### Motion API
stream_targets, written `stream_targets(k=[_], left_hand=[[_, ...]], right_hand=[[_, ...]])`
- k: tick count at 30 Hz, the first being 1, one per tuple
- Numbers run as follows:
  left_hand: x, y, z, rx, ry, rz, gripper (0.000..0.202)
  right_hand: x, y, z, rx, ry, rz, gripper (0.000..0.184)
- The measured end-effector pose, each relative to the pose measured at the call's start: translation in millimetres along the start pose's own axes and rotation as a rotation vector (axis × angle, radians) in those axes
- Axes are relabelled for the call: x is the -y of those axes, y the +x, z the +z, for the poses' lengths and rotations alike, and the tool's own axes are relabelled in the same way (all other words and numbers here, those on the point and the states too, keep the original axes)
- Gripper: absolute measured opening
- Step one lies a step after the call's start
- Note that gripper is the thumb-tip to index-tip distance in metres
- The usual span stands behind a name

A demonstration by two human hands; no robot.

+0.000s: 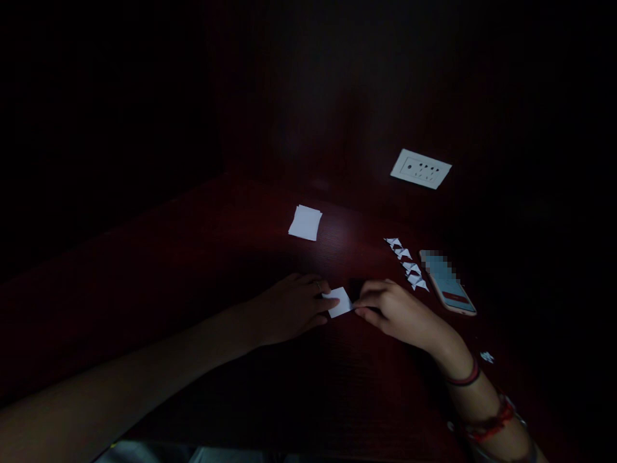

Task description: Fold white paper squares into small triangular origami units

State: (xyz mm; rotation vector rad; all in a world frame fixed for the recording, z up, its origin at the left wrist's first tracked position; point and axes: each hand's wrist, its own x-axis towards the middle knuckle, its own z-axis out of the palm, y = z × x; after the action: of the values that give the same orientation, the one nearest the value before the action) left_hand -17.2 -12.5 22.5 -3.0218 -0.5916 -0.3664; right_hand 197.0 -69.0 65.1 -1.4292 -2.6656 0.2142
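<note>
A small square of white paper (342,305) lies on the dark red table in front of me. My left hand (296,307) rests flat with its fingers apart, one fingertip pressing on the paper from the left. At the paper's right corner, my right hand (389,307) pinches the edge between thumb and forefinger. That corner looks slightly raised. Beyond the hands sits a stack of white paper squares (305,223). To the right is a row of several small folded paper pieces (406,263).
A lit phone (447,283) lies right of the folded pieces. Near my right forearm is a small whitish scrap (487,357), too small to make out. A white socket panel (421,169) is on the wall behind the table (231,238). The surroundings are very dark.
</note>
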Motion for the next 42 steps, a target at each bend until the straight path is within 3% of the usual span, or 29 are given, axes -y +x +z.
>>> stream_targets(k=[3,8,18,30,37,42], left_hand=[[-2,2,-2.1,-0.001,0.013,-0.032,0.032],[-3,6,-3.4,0.014,0.000,-0.042,0.027],[11,1,-15.1,0.027,-0.115,0.130,0.030],[15,-2,-8.1,0.088,-0.118,0.080,0.035],[18,-4,-10.4,0.135,-0.124,0.100,0.053],[18,-4,-9.1,0.128,-0.130,0.091,0.050]], right_hand=[[0,2,4,-0.048,-0.017,0.020,0.022],[0,1,10,-0.002,0.005,-0.012,0.027],[0,-1,11,-0.006,0.021,0.022,0.029],[2,3,18,-0.100,-0.009,0.052,0.029],[3,2,22,-0.134,-0.041,0.064,0.028],[2,3,23,-0.138,-0.048,0.054,0.027]])
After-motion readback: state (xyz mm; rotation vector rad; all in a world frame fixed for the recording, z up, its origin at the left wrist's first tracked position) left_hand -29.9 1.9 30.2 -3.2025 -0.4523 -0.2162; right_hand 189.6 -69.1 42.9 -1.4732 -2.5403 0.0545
